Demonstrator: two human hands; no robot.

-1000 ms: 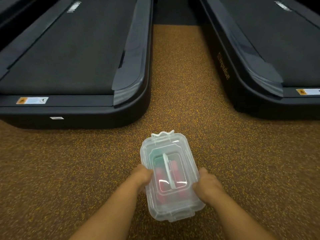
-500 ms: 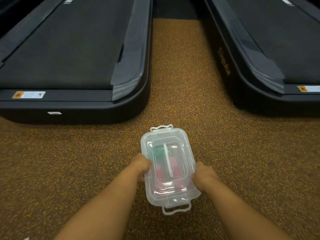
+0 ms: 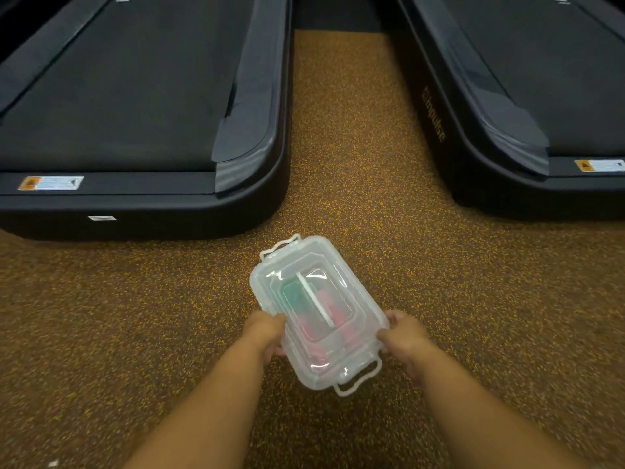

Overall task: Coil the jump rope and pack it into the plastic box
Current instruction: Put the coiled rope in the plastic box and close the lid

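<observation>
Holding the lidded plastic box [image 3: 351,363], both hands; jump rope [image 3: 306,308] inside.

The floor [image 3: 338,164] is brown with lots of tiny yellow dots. Two big black treadmills stand on it, one on the left [image 3: 135,113] and one on the right [image 3: 541,96], with a strip of floor between them.

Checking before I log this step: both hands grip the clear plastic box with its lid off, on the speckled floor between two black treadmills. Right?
Not quite: the lid is on. In the head view the clear plastic box is closed, its green and red contents showing through the lid. The rest stands: the left hand and right hand grip its sides, over the speckled floor, between the two black treadmills.
</observation>
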